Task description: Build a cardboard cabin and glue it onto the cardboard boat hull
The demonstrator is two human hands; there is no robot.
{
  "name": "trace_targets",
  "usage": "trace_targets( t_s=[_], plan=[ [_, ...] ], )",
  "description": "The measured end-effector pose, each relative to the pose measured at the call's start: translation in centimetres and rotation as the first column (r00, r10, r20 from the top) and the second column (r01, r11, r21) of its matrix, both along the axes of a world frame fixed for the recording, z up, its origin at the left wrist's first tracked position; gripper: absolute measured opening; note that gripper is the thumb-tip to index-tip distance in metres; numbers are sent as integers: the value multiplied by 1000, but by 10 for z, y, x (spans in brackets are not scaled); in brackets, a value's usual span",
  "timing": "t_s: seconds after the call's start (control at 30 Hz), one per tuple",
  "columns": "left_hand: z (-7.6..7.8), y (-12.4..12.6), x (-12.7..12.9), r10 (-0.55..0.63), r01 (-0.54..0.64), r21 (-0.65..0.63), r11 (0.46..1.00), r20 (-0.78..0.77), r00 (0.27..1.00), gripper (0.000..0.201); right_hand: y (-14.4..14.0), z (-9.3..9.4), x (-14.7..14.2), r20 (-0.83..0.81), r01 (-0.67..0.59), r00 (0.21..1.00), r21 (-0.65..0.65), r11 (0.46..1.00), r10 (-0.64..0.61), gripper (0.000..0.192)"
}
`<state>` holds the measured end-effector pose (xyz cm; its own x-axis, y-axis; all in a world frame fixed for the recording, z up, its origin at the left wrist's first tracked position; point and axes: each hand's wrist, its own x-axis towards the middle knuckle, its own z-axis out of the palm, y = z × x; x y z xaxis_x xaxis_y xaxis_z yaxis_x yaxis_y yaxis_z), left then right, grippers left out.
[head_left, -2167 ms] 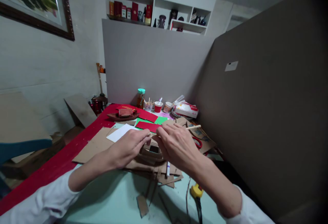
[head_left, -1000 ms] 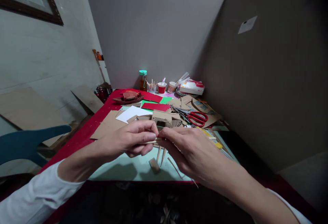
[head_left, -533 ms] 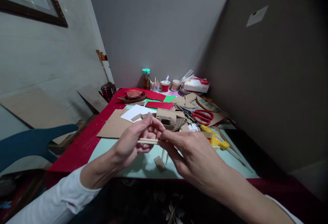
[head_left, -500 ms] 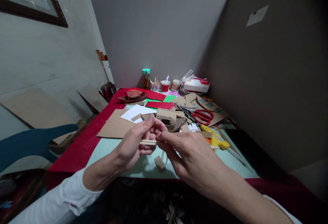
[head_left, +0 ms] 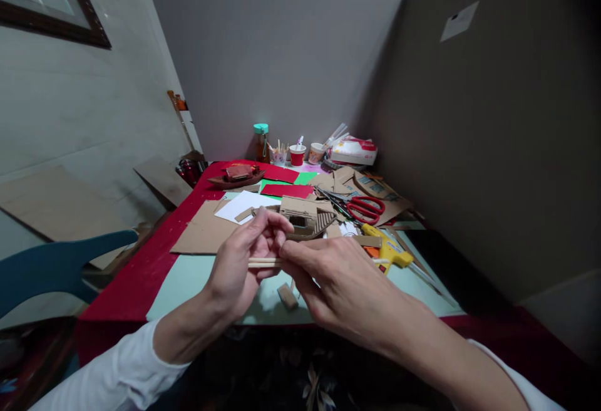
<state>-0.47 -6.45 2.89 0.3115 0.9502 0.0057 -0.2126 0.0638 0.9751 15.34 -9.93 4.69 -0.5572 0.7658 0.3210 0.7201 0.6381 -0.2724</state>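
Two thin pale wooden sticks (head_left: 263,262) lie side by side across the fingers of my left hand (head_left: 235,267), which curl around them. From the other side my right hand (head_left: 345,279) pinches the sticks, its fingertips close against the left fingers. Whatever small piece may sit between the fingertips is hidden. Just beyond the hands stands a cardboard model boat (head_left: 300,205) with a cabin, partly covered by my left fingers. Below the hands a small cardboard block (head_left: 287,296) rests on the pale green mat (head_left: 178,286).
To the right lie red-handled scissors (head_left: 365,208) and a yellow glue gun (head_left: 387,248). A finished-looking brown boat (head_left: 237,176) sits at the back left. Cardboard scraps (head_left: 380,195), red card (head_left: 286,190), white paper (head_left: 244,204), cups (head_left: 297,155) and a bottle (head_left: 261,145) spread behind.
The whole view has shifted slightly, so table things appear a little further left. Both hands keep nearly the same hold on the wooden sticks.
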Motion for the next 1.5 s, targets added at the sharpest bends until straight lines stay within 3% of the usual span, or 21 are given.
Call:
trace_targets(
  t_s=[0.1, 0.2, 0.27, 0.33, 0.4, 0.77, 1.03, 1.23, 1.5],
  plan=[
    [-3, 3, -4, -74, 80, 48, 996, -116, 991, 36, 3, -1, 5, 31, 31, 999, 3, 1000, -31, 14],
    [1, 7, -17, -214, 249, 78, 965, -307, 927, 30, 4, 0, 11, 63, 52, 997, 12, 999, -53, 14],
    [5, 8, -26, -241, 371, 155, 916, -528, 814, 27, 4, 1, 13, 85, 57, 995, 17, 998, -59, 14],
    [7, 9, -31, -166, 483, 246, 840, -732, 661, 29, 6, 1, 12, 109, 71, 991, 22, 997, -73, 12],
    [6, 9, -31, -88, 546, 296, 784, -817, 570, 30, 8, 1, 11, 130, 89, 987, 25, 996, -91, 15],
    [-4, 14, -17, 291, 511, 514, 689, -841, 456, 26, 18, 6, 6, 203, 198, 956, 86, 976, -211, 20],
    [-7, 20, -13, 453, 511, 580, 634, -815, 362, 25, 21, 6, 0, 275, 252, 916, 175, 952, -293, 16],
    [-4, 26, -6, 573, 476, 618, 626, -778, 257, 24, 32, 3, -7, 300, 310, 880, 226, 924, -369, 21],
    [14, 38, 6, 652, 393, 633, 667, -751, 104, 24, 56, 15, -16, 293, 348, 859, 265, 899, -419, 23]
  ],
)
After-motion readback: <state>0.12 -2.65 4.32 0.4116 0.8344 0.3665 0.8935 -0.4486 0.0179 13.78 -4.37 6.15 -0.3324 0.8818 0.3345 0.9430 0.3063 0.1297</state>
